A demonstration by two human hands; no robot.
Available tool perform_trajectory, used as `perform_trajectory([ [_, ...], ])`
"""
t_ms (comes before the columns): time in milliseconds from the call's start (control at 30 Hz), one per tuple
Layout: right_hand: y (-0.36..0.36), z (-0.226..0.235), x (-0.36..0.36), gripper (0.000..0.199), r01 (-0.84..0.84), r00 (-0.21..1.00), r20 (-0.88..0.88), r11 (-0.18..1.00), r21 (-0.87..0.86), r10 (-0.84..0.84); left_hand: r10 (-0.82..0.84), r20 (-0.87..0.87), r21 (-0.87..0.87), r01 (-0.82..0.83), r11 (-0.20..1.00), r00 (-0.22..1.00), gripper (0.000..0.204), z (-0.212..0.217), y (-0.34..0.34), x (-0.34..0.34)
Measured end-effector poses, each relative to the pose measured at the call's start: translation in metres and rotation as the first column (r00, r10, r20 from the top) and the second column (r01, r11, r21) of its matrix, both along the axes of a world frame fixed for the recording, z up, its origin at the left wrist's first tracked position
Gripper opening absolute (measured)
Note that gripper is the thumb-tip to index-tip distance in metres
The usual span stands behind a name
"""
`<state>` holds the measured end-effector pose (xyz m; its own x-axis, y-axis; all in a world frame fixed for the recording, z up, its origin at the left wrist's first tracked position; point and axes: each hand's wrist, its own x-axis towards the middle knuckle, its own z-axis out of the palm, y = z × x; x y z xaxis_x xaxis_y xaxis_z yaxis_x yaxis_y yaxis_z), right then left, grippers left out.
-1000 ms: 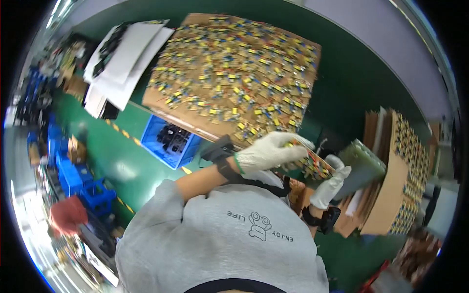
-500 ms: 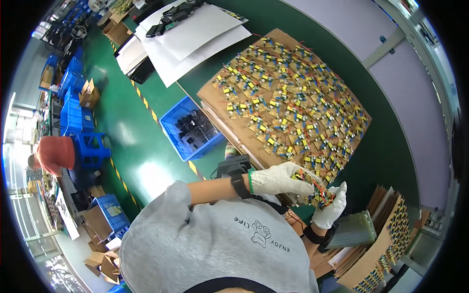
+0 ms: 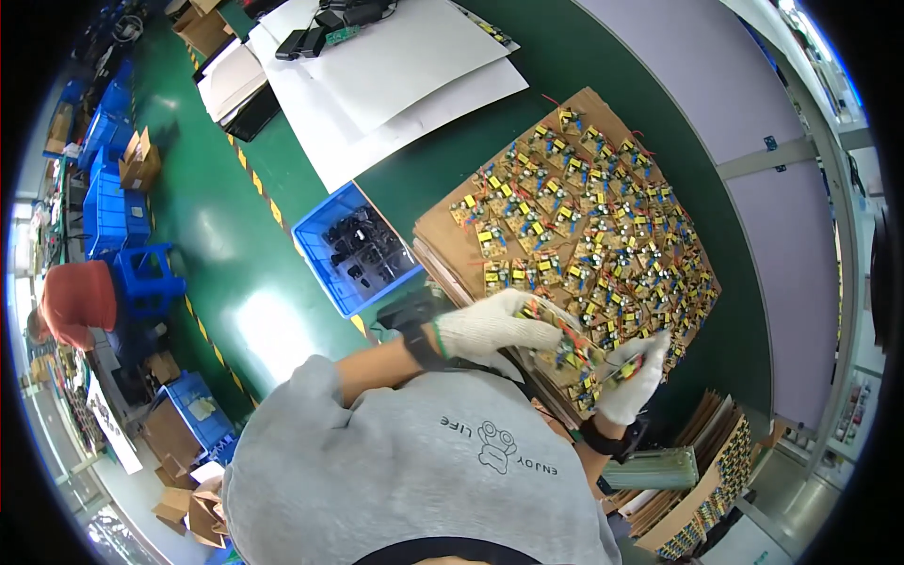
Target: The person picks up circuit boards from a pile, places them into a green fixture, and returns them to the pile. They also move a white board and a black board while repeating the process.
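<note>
Both my hands wear white knit gloves. My left hand (image 3: pixel 490 325) reaches across from the left and grips a small circuit board (image 3: pixel 573 353) with yellow parts and red wires. My right hand (image 3: pixel 636 379) pinches the same board at its right end. The board is held just over the near edge of a large cardboard sheet (image 3: pixel 443 226) covered with several rows of similar small boards. My grey shirt hides what lies below my forearms.
A blue bin (image 3: pixel 325 268) of black parts sits left of the cardboard. White paper sheets (image 3: pixel 405 85) lie further up the green table. Stacked cardboard trays (image 3: pixel 706 490) and a green panel (image 3: pixel 650 468) stand at the lower right. Blue crates (image 3: pixel 108 207) and a person in red (image 3: pixel 75 297) are on the left.
The view has swung, so the cardboard sheet now sits further up and right. Both hands stay together on the small board, near the sheet's near edge.
</note>
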<state>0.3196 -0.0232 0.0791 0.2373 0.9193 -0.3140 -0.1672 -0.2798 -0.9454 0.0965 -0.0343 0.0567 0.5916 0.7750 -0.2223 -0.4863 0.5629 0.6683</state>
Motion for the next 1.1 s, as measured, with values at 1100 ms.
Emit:
perform_trajectory([
  [1100, 0.350, -0.060, -0.094, 0.027, -0.567, -0.282, 0.955, 0.819, -0.087, -0.094, 0.543, -0.086, -0.003, -0.545, 0.838, 0.835, 0.041, -0.040, 0.214, -0.106],
])
